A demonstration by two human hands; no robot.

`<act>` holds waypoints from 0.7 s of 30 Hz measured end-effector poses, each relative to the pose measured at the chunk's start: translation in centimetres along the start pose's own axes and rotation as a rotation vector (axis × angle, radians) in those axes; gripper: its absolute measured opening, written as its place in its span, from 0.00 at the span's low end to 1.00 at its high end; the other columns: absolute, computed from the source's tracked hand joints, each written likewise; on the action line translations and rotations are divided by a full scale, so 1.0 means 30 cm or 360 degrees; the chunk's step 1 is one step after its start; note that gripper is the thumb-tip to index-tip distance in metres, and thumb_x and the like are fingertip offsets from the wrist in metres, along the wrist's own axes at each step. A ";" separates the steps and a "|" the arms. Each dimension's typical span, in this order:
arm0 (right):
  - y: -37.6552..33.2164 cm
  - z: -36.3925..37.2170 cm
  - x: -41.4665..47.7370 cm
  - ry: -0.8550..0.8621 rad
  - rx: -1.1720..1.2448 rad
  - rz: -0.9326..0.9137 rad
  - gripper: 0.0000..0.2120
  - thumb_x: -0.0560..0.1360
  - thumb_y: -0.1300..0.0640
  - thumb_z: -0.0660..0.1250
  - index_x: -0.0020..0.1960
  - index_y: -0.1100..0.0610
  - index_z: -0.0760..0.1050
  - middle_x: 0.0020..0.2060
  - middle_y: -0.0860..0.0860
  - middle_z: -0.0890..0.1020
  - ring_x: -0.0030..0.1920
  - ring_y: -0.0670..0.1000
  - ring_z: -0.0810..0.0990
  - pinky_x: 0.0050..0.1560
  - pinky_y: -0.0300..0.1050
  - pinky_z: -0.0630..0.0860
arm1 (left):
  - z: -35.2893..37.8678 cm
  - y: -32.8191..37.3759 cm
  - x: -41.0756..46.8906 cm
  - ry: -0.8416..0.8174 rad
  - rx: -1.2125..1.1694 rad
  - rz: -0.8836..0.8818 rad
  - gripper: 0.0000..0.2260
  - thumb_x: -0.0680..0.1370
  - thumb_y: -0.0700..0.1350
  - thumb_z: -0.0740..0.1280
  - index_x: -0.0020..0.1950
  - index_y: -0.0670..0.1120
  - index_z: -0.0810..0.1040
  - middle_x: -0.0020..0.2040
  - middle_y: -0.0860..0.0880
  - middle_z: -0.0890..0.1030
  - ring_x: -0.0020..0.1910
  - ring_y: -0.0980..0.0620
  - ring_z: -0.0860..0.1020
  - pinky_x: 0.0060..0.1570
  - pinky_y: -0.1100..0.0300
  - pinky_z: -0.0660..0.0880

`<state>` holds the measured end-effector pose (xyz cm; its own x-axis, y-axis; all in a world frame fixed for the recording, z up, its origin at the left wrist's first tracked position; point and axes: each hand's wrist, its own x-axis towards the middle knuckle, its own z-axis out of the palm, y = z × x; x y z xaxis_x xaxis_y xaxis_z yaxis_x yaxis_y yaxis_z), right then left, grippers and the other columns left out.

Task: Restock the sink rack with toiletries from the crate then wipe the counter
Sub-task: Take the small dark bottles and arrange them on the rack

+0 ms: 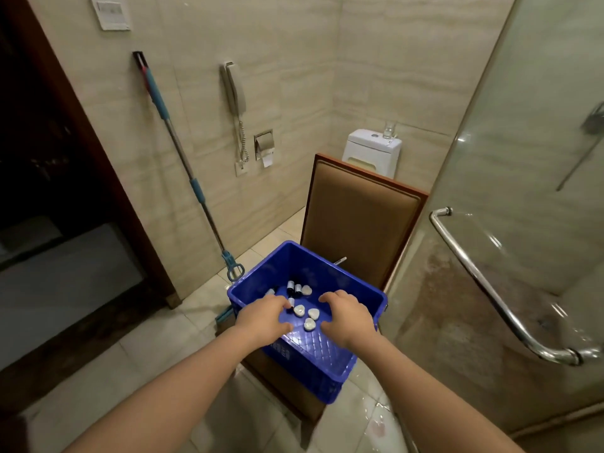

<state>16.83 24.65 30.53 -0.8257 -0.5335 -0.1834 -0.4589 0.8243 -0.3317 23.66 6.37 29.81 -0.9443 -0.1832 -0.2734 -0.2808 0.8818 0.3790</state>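
A blue plastic crate (pixel 340 377) stands on the seat of a brown padded chair (pixel 359 223). On the crate's floor lie small dark bottles (pixel 294 288) and white heart-shaped soaps (pixel 310 324). Both my hands reach down into the crate. My left hand (pixel 264 318) has its fingertips at a small bottle (pixel 291 301); the fingers hide whether they pinch it. My right hand (pixel 346 317) hovers over the soaps with bent fingers and holds nothing that I can see. No sink rack or counter shows in the head view.
A blue-handled mop (pixel 183 158) leans on the tiled wall to the left. A glass shower door with a chrome handle (pixel 483 282) is at the right. A toilet cistern (pixel 372 152) stands behind the chair. At the left is a dark doorway (pixel 49 191).
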 end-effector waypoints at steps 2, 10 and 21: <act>-0.024 0.012 0.069 -0.0001 0.0024 0.0058 0.25 0.75 0.54 0.65 0.71 0.50 0.67 0.63 0.50 0.73 0.62 0.54 0.72 0.57 0.48 0.73 | -0.033 -0.045 0.070 -0.0023 0.0007 0.0022 0.22 0.76 0.55 0.69 0.69 0.55 0.70 0.67 0.53 0.72 0.61 0.53 0.76 0.58 0.53 0.76; -0.112 0.113 0.294 0.0002 0.0127 0.0276 0.27 0.74 0.54 0.66 0.72 0.49 0.66 0.61 0.50 0.74 0.61 0.54 0.73 0.55 0.47 0.74 | -0.126 -0.234 0.321 -0.0169 0.0141 0.0139 0.23 0.76 0.55 0.69 0.70 0.54 0.70 0.67 0.52 0.73 0.63 0.51 0.75 0.59 0.52 0.75; -0.100 0.239 0.492 -0.0197 0.0124 0.0434 0.23 0.76 0.54 0.64 0.70 0.51 0.68 0.62 0.52 0.73 0.60 0.55 0.73 0.57 0.50 0.74 | -0.062 -0.370 0.563 -0.0383 0.0209 0.0157 0.23 0.77 0.56 0.68 0.70 0.53 0.69 0.67 0.50 0.71 0.62 0.48 0.75 0.58 0.51 0.75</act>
<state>8.39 12.94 22.18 -0.8663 -0.3176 -0.3855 -0.1952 0.9257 -0.3240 10.52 -7.33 22.63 -0.8937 0.0006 -0.4487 -0.1503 0.9418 0.3007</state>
